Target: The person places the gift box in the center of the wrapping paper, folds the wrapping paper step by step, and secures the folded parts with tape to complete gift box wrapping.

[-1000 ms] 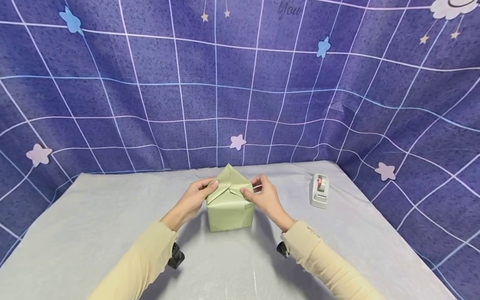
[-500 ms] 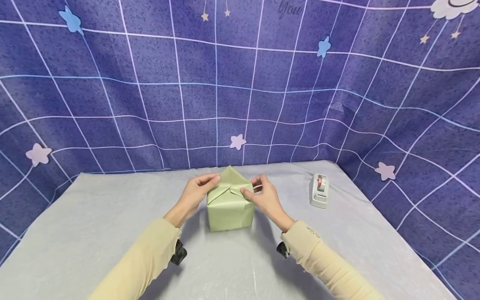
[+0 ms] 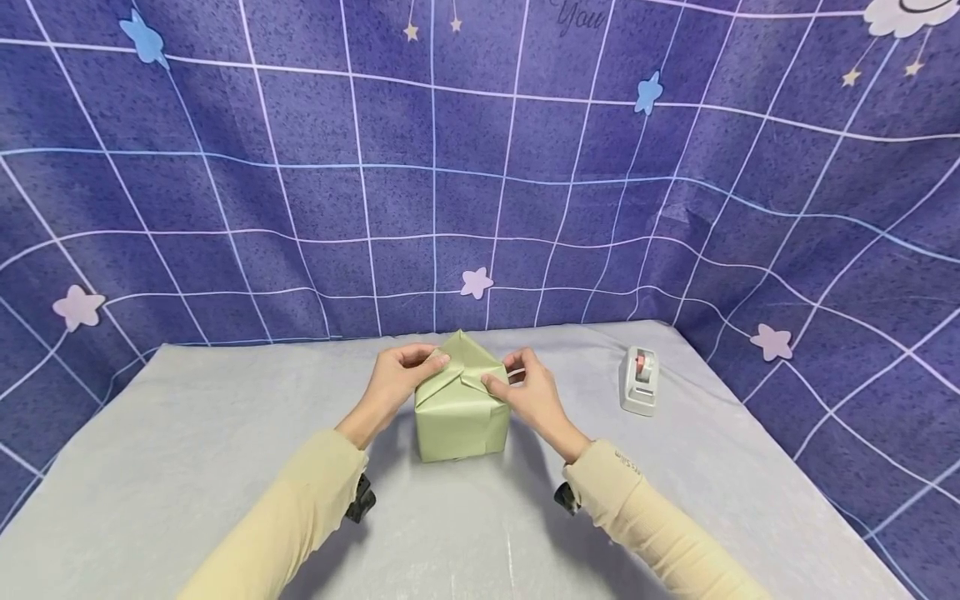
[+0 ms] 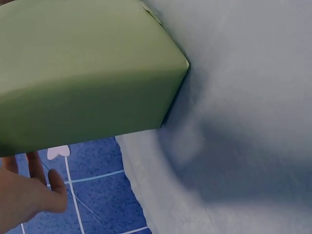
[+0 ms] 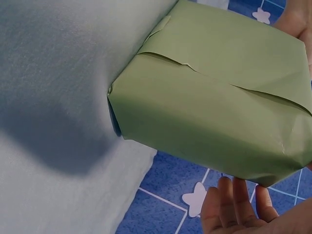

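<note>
A box wrapped in light green paper (image 3: pixel 461 432) stands upright on the table, its paper folded into a pointed peak at the top. My left hand (image 3: pixel 397 379) holds the upper left edge, thumb on the folded paper and fingers around the far side. On the opposite edge, my right hand (image 3: pixel 534 392) pinches a fold with the thumb while its fingers curl behind the side. The left wrist view shows smooth green faces of the box (image 4: pixel 92 63) above the fingers. A long paper seam runs across the box (image 5: pixel 209 92) in the right wrist view.
A white tape dispenser (image 3: pixel 639 383) with a red core stands at the table's right rear. The pale cloth-covered table (image 3: pixel 247 417) ends at a blue grid-patterned curtain (image 3: pixel 390 200) with stars, which also closes off the right side.
My left thumb has slid right from the box's left edge farther onto the folded top, and the left forearm shifted slightly with it. The right hand keeps its place; the box stays put.
</note>
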The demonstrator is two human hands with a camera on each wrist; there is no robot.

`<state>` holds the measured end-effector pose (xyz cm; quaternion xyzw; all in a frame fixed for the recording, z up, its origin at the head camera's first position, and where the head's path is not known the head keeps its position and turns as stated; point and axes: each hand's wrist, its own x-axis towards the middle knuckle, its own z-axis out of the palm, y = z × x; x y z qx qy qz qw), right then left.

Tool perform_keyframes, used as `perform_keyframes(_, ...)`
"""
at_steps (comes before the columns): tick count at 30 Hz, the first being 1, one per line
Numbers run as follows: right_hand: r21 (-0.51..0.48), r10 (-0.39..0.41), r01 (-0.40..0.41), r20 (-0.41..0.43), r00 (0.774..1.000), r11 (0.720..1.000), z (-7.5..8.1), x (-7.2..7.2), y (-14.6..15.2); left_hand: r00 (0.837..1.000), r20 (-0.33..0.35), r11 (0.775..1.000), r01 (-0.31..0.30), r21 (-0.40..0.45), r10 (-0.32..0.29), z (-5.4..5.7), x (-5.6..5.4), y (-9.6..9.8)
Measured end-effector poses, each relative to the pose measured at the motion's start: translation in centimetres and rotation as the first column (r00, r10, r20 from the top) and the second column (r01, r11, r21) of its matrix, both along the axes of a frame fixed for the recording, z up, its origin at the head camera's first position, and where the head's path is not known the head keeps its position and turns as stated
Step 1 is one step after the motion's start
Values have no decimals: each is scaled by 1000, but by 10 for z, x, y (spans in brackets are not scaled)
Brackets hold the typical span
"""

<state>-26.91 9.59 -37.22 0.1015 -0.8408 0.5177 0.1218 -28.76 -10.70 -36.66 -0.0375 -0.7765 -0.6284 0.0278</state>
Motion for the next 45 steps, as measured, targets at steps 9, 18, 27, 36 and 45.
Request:
perform_keyframes(9,-3,-1,1,3,1000,1000,1,0,0,989,134,997,72,-20,-69,-5,9,-3)
perform_keyframes(18,0,11,-11,0,1000,1000,1,0,1,965,258,990,15,142,-52,-6,16,2)
perform_keyframes(27,-18,25,-26,-45,999,999,2,-7,6,965,262,988,-22,150,-18,-6,16,4)
perform_keyframes(36,-72,42,-41,10,999,997,5,-13,6,970,238,982,-8,190,-38,-9,16,5)
perform_keyframes(45,-85,56,-55,10,998,995,5,-17,6,980,197,982,-2,191,-37,-9,16,3)
